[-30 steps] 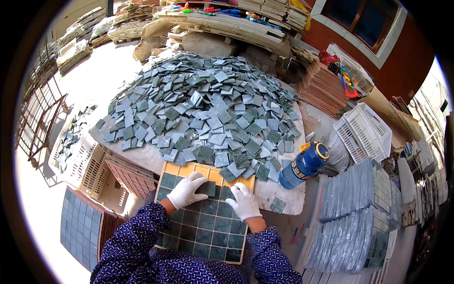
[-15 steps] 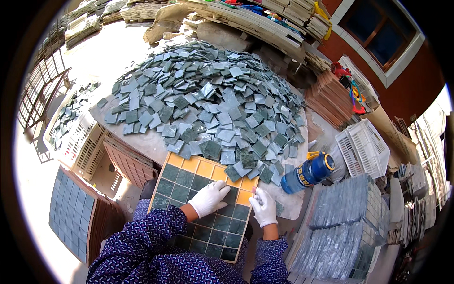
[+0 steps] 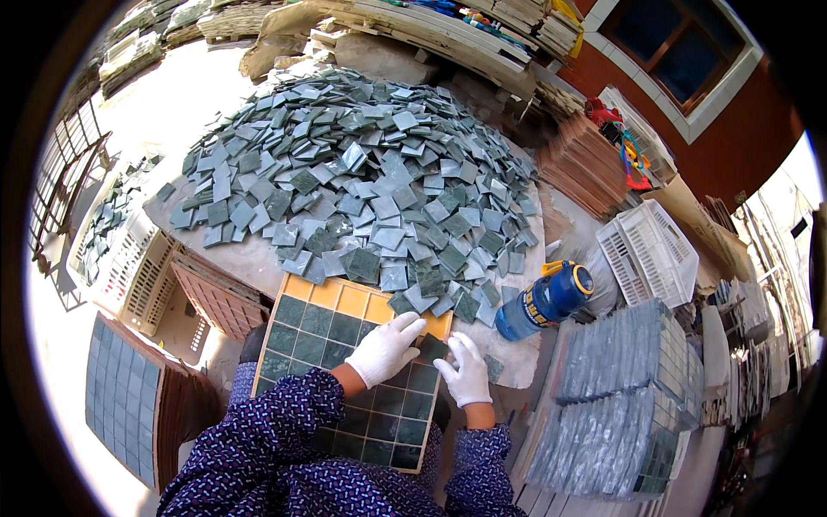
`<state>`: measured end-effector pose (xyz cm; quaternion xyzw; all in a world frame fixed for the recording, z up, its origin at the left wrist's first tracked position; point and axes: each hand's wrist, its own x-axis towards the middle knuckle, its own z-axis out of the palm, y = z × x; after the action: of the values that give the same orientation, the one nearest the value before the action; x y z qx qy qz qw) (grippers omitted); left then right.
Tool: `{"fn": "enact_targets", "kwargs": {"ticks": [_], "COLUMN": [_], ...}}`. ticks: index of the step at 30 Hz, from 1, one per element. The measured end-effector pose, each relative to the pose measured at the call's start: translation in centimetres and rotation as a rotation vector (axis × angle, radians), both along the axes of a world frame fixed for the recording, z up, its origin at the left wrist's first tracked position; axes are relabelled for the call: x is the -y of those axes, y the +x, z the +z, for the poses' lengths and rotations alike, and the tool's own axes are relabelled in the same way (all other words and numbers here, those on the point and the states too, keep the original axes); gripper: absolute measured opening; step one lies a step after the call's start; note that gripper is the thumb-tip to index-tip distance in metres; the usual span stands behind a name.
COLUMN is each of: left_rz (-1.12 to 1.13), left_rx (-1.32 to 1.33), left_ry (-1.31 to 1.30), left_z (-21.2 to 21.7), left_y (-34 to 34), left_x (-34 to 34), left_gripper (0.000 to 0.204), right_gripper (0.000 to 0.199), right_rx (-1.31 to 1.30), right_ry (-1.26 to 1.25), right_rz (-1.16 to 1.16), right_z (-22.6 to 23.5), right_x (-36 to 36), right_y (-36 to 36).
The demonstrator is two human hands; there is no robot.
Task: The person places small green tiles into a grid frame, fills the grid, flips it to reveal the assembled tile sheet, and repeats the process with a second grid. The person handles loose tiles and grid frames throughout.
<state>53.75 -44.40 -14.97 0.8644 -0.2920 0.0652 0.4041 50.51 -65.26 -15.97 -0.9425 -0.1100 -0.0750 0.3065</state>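
Observation:
A shallow grid tray (image 3: 290, 332) with yellow-orange cells rests tilted across my lap, most of its cells filled with dark green square tiles. My left hand (image 3: 385, 351), white-gloved, lies over the upper middle of the grid, fingers bent together; what they hold, if anything, is hidden. At the tray's right edge, my white-gloved right hand (image 3: 468, 372) has thumb and forefinger around a dark green tile (image 3: 432, 348), which sits slightly askew over a cell beside the left fingertips. Bare yellow-orange cells (image 3: 345, 299) show along the far row.
A large heap of loose green tiles (image 3: 362, 189) covers the table ahead, spilling onto the tray's far edge. Right of it are a blue bottle (image 3: 544, 302), white crates (image 3: 648, 252) and wrapped tile stacks (image 3: 603, 396). Filled trays (image 3: 125, 392) stand at left.
My right hand has moved in against the tray's right edge, where a dark tile now covers a previously bare cell. The left hand remains over the grid; the whole view has shifted slightly.

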Motion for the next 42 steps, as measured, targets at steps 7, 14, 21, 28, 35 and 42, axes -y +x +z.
{"fn": "enact_targets", "kwargs": {"ticks": [7,14,21,28,35,42], "left_rz": [0.209,0.361,0.294,0.265,-0.009,-0.036], "left_rx": [0.064,0.002,0.066,0.043,-0.126,-0.092], "left_ry": [0.092,0.269,0.241,0.036,0.065,0.029], "left_z": [-1.1,0.2,-0.1,1.5,0.0,-0.5], "left_y": [-0.3,2.7,6.7,10.3,4.3,4.2], "left_x": [-4.1,-0.4,-1.9,-6.8,-5.5,-4.3], "left_gripper": [0.041,0.071,0.068,0.050,0.057,0.048], "right_gripper": [0.042,0.054,0.038,0.026,0.018,0.023], "right_rx": [-0.144,-0.081,0.164,-0.351,-0.028,0.385], "right_ry": [-0.253,-0.182,-0.028,0.677,0.423,-0.062], "right_rz": [0.356,0.107,-0.004,-0.201,-0.066,0.160], "right_z": [1.9,2.4,-0.1,2.4,0.4,-0.7], "right_x": [-0.1,-2.2,-2.5,1.0,1.1,0.2], "right_y": [2.8,5.6,12.9,13.7,9.0,4.6]}}
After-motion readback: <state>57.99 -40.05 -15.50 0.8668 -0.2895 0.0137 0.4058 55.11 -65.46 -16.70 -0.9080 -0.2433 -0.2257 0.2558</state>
